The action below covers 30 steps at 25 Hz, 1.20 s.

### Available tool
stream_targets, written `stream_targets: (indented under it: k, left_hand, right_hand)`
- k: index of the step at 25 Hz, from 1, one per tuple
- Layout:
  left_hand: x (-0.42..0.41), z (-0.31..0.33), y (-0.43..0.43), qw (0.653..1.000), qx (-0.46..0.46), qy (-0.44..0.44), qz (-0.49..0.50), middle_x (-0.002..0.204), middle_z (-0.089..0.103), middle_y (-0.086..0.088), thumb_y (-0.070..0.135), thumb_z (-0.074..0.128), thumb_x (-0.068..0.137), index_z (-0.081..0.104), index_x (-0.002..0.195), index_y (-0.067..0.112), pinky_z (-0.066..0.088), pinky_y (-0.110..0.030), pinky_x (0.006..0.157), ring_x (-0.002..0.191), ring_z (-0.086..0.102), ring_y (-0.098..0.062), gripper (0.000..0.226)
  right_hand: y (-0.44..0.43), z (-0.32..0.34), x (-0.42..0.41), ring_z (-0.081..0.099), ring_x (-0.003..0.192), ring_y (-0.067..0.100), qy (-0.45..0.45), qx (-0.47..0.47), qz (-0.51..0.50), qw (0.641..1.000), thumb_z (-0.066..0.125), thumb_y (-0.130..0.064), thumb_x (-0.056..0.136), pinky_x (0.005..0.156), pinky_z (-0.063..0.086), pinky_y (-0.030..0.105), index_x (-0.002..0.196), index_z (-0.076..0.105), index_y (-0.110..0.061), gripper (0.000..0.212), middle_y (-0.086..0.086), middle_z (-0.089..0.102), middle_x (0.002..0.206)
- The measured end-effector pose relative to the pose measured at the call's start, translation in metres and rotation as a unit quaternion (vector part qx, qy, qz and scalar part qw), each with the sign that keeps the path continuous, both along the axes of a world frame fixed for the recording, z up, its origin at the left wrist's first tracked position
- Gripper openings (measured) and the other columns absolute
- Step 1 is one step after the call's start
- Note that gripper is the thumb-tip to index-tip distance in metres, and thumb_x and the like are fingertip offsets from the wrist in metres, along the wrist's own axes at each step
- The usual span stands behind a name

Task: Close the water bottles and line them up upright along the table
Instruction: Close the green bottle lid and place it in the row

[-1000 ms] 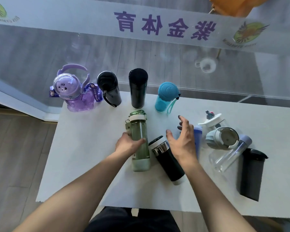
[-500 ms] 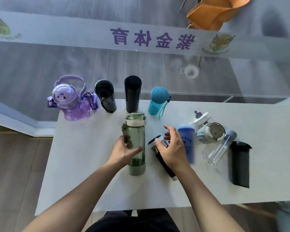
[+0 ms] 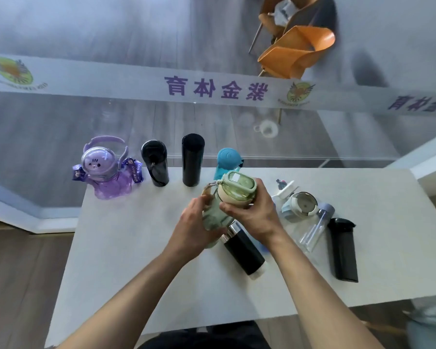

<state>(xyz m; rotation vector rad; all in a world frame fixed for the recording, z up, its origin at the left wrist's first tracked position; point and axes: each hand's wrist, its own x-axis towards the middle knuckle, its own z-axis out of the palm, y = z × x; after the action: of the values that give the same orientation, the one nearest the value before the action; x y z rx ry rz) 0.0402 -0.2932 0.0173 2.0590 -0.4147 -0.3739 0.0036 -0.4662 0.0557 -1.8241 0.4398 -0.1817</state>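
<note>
Both hands hold the green translucent bottle [image 3: 233, 191] upright above the white table [image 3: 136, 248]. My left hand [image 3: 195, 222] wraps its body; my right hand [image 3: 254, 212] grips just under its pale green lid. Along the far edge stand a purple cat bottle [image 3: 106, 172], a black bottle with a strap [image 3: 155, 163], a tall black flask [image 3: 192, 159] and a teal bottle [image 3: 228, 159], partly hidden behind the green one. A black flask with a steel collar [image 3: 244, 250] lies under my hands.
On the right lie a clear bottle with a grey-blue cap [image 3: 315, 230], an open grey-white lid [image 3: 300, 205], a white flip cap [image 3: 286, 188] and a black tumbler [image 3: 342, 250]. A blue bottle is mostly hidden by my right wrist. A glass wall and orange chair [image 3: 297, 50] lie beyond.
The green bottle went from lying on the table to upright and lifted. My right hand left the steel-collared flask and took hold of the green bottle's top. The view tilted up.
</note>
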Motion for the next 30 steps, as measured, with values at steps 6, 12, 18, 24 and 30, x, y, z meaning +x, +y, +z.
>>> stream_targets:
  k: [6, 12, 18, 24, 30]
  left_hand:
    - [0.02, 0.018, -0.027, 0.99, 0.041, -0.134, -0.007, 0.122, 0.059, 0.009, 0.023, 0.07, 0.084, 0.055, 0.129, 0.028, 0.049, -0.04, 0.096, 0.109, 0.049, -0.013, 0.048]
    - [0.046, 0.026, -0.082, 0.988, 0.065, -0.127, 0.057, 0.112, 0.062, 0.006, 0.014, 0.062, 0.089, 0.064, 0.113, 0.023, 0.049, -0.041, 0.093, 0.102, 0.054, -0.021, 0.026]
    - [0.087, 0.027, -0.133, 0.966, 0.205, -0.145, 0.059, 0.138, 0.044, -0.008, 0.017, 0.066, 0.087, 0.048, 0.139, 0.027, 0.037, -0.041, 0.108, 0.121, 0.044, -0.034, 0.056]
    - [0.118, 0.006, -0.161, 0.946, 0.305, -0.098, 0.047, 0.15, 0.031, -0.013, 0.015, 0.071, 0.081, 0.034, 0.148, 0.035, 0.032, -0.045, 0.113, 0.128, 0.038, -0.04, 0.079]
    - [0.126, -0.006, -0.16, 0.945, 0.302, -0.109, 0.055, 0.152, 0.031, -0.012, 0.006, 0.065, 0.084, 0.048, 0.138, 0.029, 0.033, -0.046, 0.113, 0.131, 0.035, -0.039, 0.061]
  right_hand:
    - [-0.057, 0.03, 0.011, 0.07, 0.093, 0.004, -0.045, -0.067, -0.045, 0.996, 0.095, -0.042, 0.058, 0.08, 0.054, 0.021, 0.111, 0.057, -0.028, 0.067, -0.018, 0.073, 0.1]
    - [-0.135, 0.033, 0.052, 0.068, 0.087, 0.004, -0.051, -0.053, -0.044, 0.996, 0.096, -0.027, 0.063, 0.079, 0.056, 0.025, 0.114, 0.054, -0.024, 0.066, -0.012, 0.071, 0.102]
    - [-0.192, 0.008, 0.095, 0.065, 0.087, -0.007, -0.029, -0.067, 0.021, 0.997, 0.094, -0.022, 0.064, 0.073, 0.049, 0.008, 0.112, 0.052, -0.026, 0.064, -0.016, 0.068, 0.101]
    - [-0.214, -0.028, 0.119, 0.063, 0.088, 0.009, -0.003, -0.123, 0.079, 0.989, 0.093, -0.025, 0.061, 0.078, 0.049, 0.019, 0.113, 0.049, -0.027, 0.068, -0.019, 0.062, 0.094]
    - [-0.219, -0.046, 0.125, 0.06, 0.09, 0.012, -0.012, -0.141, 0.088, 0.986, 0.094, -0.023, 0.062, 0.07, 0.037, -0.003, 0.117, 0.05, -0.024, 0.071, -0.014, 0.06, 0.099]
